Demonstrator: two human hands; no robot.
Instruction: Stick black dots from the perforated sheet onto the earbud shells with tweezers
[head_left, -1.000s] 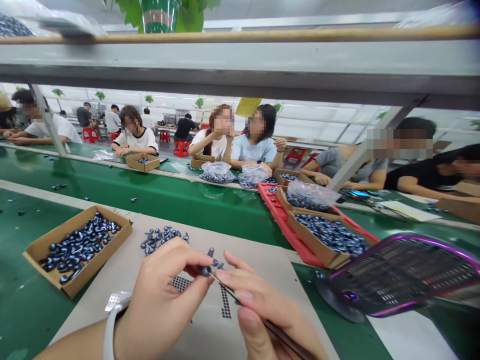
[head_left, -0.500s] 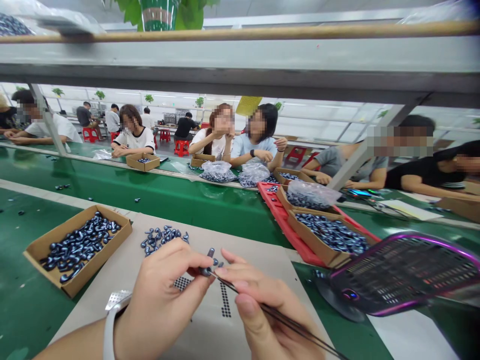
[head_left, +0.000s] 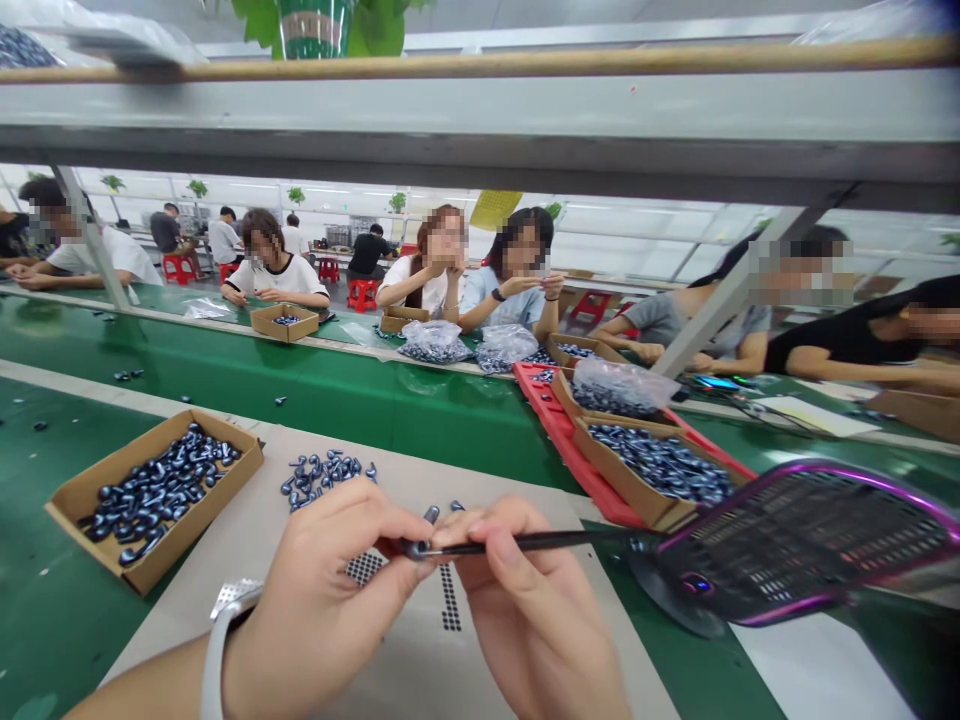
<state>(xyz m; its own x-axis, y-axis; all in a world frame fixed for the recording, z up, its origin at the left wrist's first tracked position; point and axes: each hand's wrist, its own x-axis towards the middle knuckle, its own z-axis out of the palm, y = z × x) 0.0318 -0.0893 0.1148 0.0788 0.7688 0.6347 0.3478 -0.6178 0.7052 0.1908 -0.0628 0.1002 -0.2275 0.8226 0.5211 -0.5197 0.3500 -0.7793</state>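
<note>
My left hand (head_left: 322, 580) pinches a dark blue earbud (head_left: 415, 549) between thumb and fingertips, its stem pointing up. Black tweezers (head_left: 559, 541) lie in the closed fingers of my right hand (head_left: 536, 600), roughly level, with their tips at the earbud. Whether the tips grip a small part there cannot be made out. Below both hands is a grey-beige mat (head_left: 277, 650). On it are rows of small black dots (head_left: 450, 600), partly hidden by my hands. Just beyond my left hand lies a loose group of earbuds (head_left: 322, 475).
A cardboard tray of earbuds (head_left: 157, 495) stands at left. At right, a red tray (head_left: 551, 435) carries boxes of earbuds (head_left: 660, 465), beside a purple-rimmed fan (head_left: 810, 545). Co-workers sit across the green bench (head_left: 360, 400); a shelf (head_left: 480, 110) spans overhead.
My right hand has turned, swinging the tweezers from a downward slant to nearly level, tips still at the earbud. My left hand stays almost in place. A co-worker opposite has raised both hands.
</note>
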